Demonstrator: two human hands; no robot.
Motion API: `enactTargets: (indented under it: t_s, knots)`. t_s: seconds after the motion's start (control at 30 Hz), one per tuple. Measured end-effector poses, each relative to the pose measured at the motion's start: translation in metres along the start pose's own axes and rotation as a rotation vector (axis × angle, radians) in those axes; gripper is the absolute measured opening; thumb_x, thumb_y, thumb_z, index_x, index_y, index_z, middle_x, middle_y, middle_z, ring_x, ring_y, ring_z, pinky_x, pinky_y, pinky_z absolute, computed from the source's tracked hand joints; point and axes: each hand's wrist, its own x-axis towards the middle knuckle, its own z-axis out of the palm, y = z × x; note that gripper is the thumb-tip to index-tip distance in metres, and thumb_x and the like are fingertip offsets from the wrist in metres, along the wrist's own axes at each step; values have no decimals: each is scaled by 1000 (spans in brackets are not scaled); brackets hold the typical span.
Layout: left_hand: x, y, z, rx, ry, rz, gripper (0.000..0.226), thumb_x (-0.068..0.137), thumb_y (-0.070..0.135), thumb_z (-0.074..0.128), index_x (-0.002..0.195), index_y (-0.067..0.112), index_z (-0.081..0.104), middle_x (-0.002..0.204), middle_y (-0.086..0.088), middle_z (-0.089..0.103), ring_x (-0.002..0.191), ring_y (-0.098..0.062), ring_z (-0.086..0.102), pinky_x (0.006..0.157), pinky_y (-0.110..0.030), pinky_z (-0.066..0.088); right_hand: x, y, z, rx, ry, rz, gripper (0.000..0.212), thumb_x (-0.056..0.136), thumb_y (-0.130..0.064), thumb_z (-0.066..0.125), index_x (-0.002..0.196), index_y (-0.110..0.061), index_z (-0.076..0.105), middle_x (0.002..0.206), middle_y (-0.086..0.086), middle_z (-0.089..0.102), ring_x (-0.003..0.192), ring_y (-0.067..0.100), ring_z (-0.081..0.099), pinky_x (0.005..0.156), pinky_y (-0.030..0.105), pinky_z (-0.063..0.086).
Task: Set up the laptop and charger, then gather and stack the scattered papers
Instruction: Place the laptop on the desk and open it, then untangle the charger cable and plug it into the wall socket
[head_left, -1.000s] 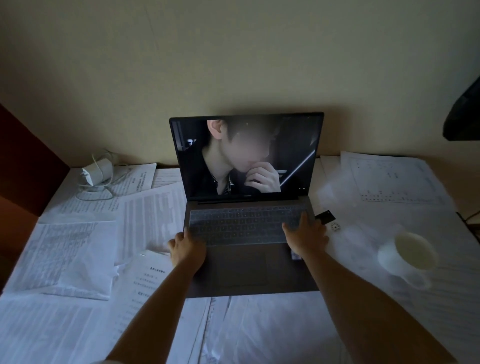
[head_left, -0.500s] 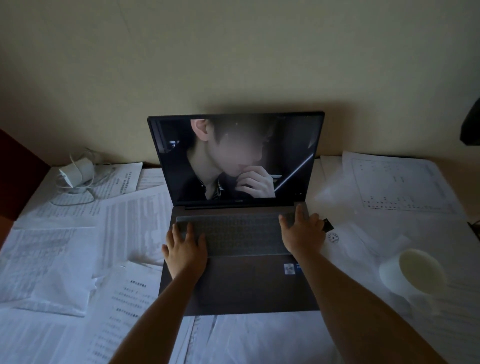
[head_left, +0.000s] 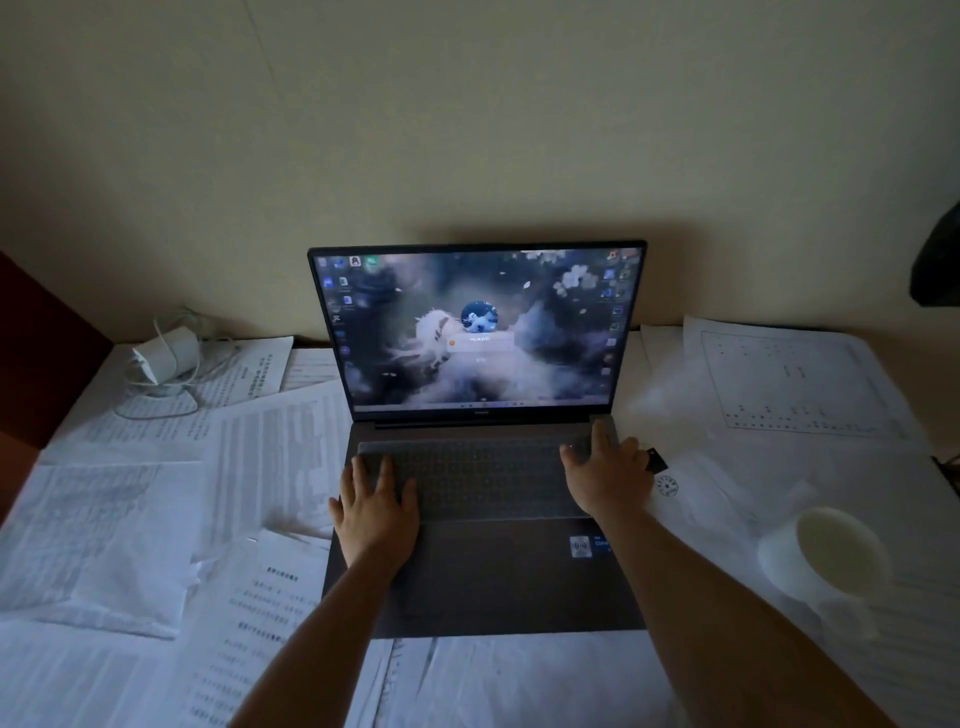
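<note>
Laptop (head_left: 483, 441) screen now desktop; was portrait.

- One laptop (head_left: 483, 441), open, its screen lit
- One white charger (head_left: 165, 353) with one coiled cable (head_left: 171, 400), at the far left of the table
- One white cup (head_left: 826, 556), near right
- Two hands on the laptop: one left hand (head_left: 376, 512) and one right hand (head_left: 608, 475)
- One small black item (head_left: 656, 460) just beside the right hand; what it is cannot be told
- One dark object (head_left: 937, 265) at the right edge of the view, cut off
- Many loose papers (head_left: 104, 519) spread over the table; they overlap too much for an exact count, though at least eight separate sheets show
</note>
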Motion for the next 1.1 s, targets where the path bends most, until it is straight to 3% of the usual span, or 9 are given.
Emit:
enactTargets:
  t_s: [0.27,0.4,0.53,0.67,0.83,1.1]
  knots:
    - [-9,2,-8,15,-42,38,54,100,44,27,150,26,21,159,-3,11,147,-24,5,118,-50,9,-18,-5,0,34,40,9,70,94,-58,33,151,-22,12,153,18,14,139,37,17,110,46,24]
    - [-20,-2,-15,-56,-46,79,47,100,28,35,147,22,32,156,-1,26,144,-22,20,117,-46,20,-46,-13,11,-3,38,-129,66,95,-54,37,149,-21,21,154,17,16,140,35,17,113,44,22]
    - [-35,-12,-21,-159,-51,105,40,96,11,37,134,16,51,142,-5,47,129,-23,43,109,-40,37,-72,-25,21,-7,-25,-259,60,96,-48,41,148,-22,25,156,12,16,143,32,14,114,43,21]
    - [-51,-26,-33,-242,-50,79,33,95,7,39,115,17,63,123,-7,60,108,-23,57,94,-35,48,-98,-47,28,19,-59,-388,58,95,-44,46,146,-22,30,154,10,21,143,28,17,115,41,24]
    - [-55,-56,-46,-252,-73,18,36,94,8,38,114,20,66,119,-6,64,104,-24,61,91,-36,51,-123,-87,36,43,-110,-550,56,95,-39,49,145,-19,34,150,8,31,140,26,24,116,40,24]
    - [-35,-116,-74,-382,-78,43,44,89,-1,39,115,21,66,130,-2,59,118,-20,55,103,-30,43,-154,-147,51,91,-245,-484,56,95,-32,49,147,-17,32,153,7,27,143,25,22,116,37,23]
